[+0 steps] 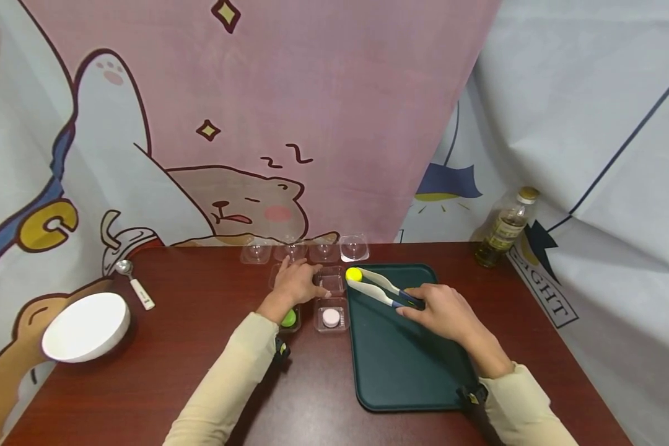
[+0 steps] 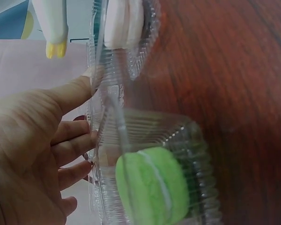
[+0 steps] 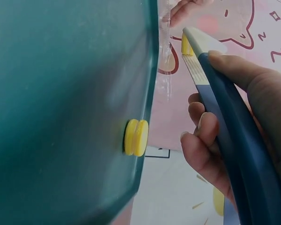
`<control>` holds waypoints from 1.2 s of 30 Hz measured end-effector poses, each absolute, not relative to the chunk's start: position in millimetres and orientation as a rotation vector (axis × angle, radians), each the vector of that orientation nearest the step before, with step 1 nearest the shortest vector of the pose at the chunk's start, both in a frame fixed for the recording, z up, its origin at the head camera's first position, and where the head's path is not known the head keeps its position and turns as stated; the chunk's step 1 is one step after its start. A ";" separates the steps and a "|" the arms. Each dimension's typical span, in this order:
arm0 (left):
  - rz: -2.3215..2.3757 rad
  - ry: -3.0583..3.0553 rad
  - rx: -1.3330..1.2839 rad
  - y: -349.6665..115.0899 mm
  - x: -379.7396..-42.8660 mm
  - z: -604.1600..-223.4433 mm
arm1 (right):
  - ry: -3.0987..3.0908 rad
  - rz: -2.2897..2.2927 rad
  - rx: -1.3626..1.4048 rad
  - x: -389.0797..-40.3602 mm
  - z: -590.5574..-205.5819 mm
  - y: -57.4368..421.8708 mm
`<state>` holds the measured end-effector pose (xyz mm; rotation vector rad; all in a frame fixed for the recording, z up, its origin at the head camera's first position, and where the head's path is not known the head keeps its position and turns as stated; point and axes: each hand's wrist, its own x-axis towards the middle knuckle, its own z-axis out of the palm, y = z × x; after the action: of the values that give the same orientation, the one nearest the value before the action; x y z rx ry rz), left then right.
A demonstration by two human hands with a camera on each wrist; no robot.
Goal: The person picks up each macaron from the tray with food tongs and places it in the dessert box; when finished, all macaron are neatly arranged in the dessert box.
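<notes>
My right hand (image 1: 443,310) grips blue-and-white tongs (image 1: 376,291), whose tips pinch a yellow macaron (image 1: 354,274) over the left back edge of the dark green tray (image 1: 407,378). In the right wrist view a second yellow macaron (image 3: 136,137) sits on the tray. My left hand (image 1: 297,282) spreads over the clear plastic boxes, thumb and fingertips touching their edges beside a box (image 1: 330,280) with no macaron visible in it. Nearer boxes hold a green macaron (image 2: 152,185) and a pale pink macaron (image 1: 331,318). The left hand partly covers another box.
Several clear domed lids (image 1: 324,249) line the table's back edge. At the left are a white bowl (image 1: 86,328) and a spoon (image 1: 135,285) with a white handle. An oil bottle (image 1: 506,229) stands at the back right, close to the hanging cloth.
</notes>
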<state>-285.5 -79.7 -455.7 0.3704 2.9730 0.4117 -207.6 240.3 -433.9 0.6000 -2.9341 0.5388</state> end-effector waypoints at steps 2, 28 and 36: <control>0.410 2.975 0.371 -79.9 -286.1 -454.2 | -2.941 0.545 0.594 -209.8 -433.1 237.1; 0.403 2.960 0.356 -79.4 -287.6 -454.8 | -2.990 0.496 0.606 -225.0 -444.9 210.5; 0.413 2.956 0.355 -80.6 -288.1 -455.3 | -3.007 0.468 0.615 -229.4 -444.5 201.0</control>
<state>-288.1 -80.6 -455.3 0.3548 2.9557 0.4135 -229.4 201.0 -444.5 0.6146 -3.0066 0.4675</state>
